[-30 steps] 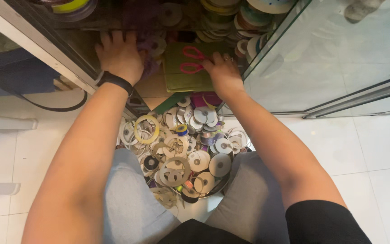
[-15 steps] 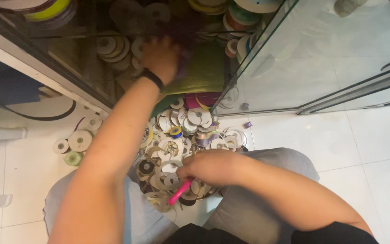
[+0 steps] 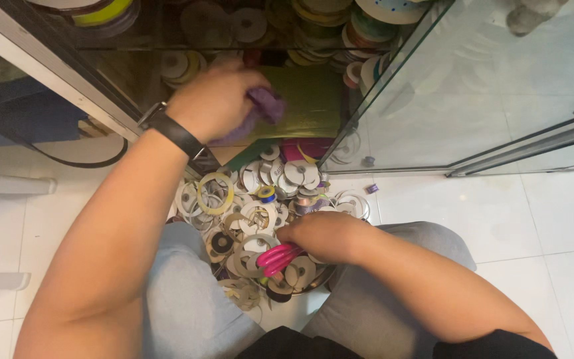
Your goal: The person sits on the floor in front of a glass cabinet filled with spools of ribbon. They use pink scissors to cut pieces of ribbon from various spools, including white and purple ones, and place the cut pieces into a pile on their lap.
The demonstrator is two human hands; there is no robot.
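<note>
Since the frame a second ago, the right hand (image 3: 323, 236) has left the cabinet shelf and come down onto the pile of ribbon spools (image 3: 260, 213) between the knees, bringing the pink-handled scissors (image 3: 277, 258) with it; the left hand (image 3: 217, 100) has stayed up at the shelf and now has a purple cloth (image 3: 264, 110) in it.

In the head view, the left hand's fingers are closed around the purple cloth, pressing it against the green shelf liner (image 3: 307, 100) inside the glass cabinet (image 3: 433, 100). A black wristband (image 3: 175, 133) circles that wrist. The right hand's fingers are curled shut on the scissors; only the pink handles stick out to the left, and the blades are hidden under the hand. The spools lie heaped in what seems to be a bowl or basin on the floor (image 3: 553, 219), but its rim is mostly buried and hard to make out. More spools (image 3: 327, 26) crowd the upper shelf, cut off by the top edge and dimmed by reflections in the glass. The open glass door (image 3: 499, 86) blurs what lies behind it. One small purple spool (image 3: 372, 189) sits apart on the floor tiles.
</note>
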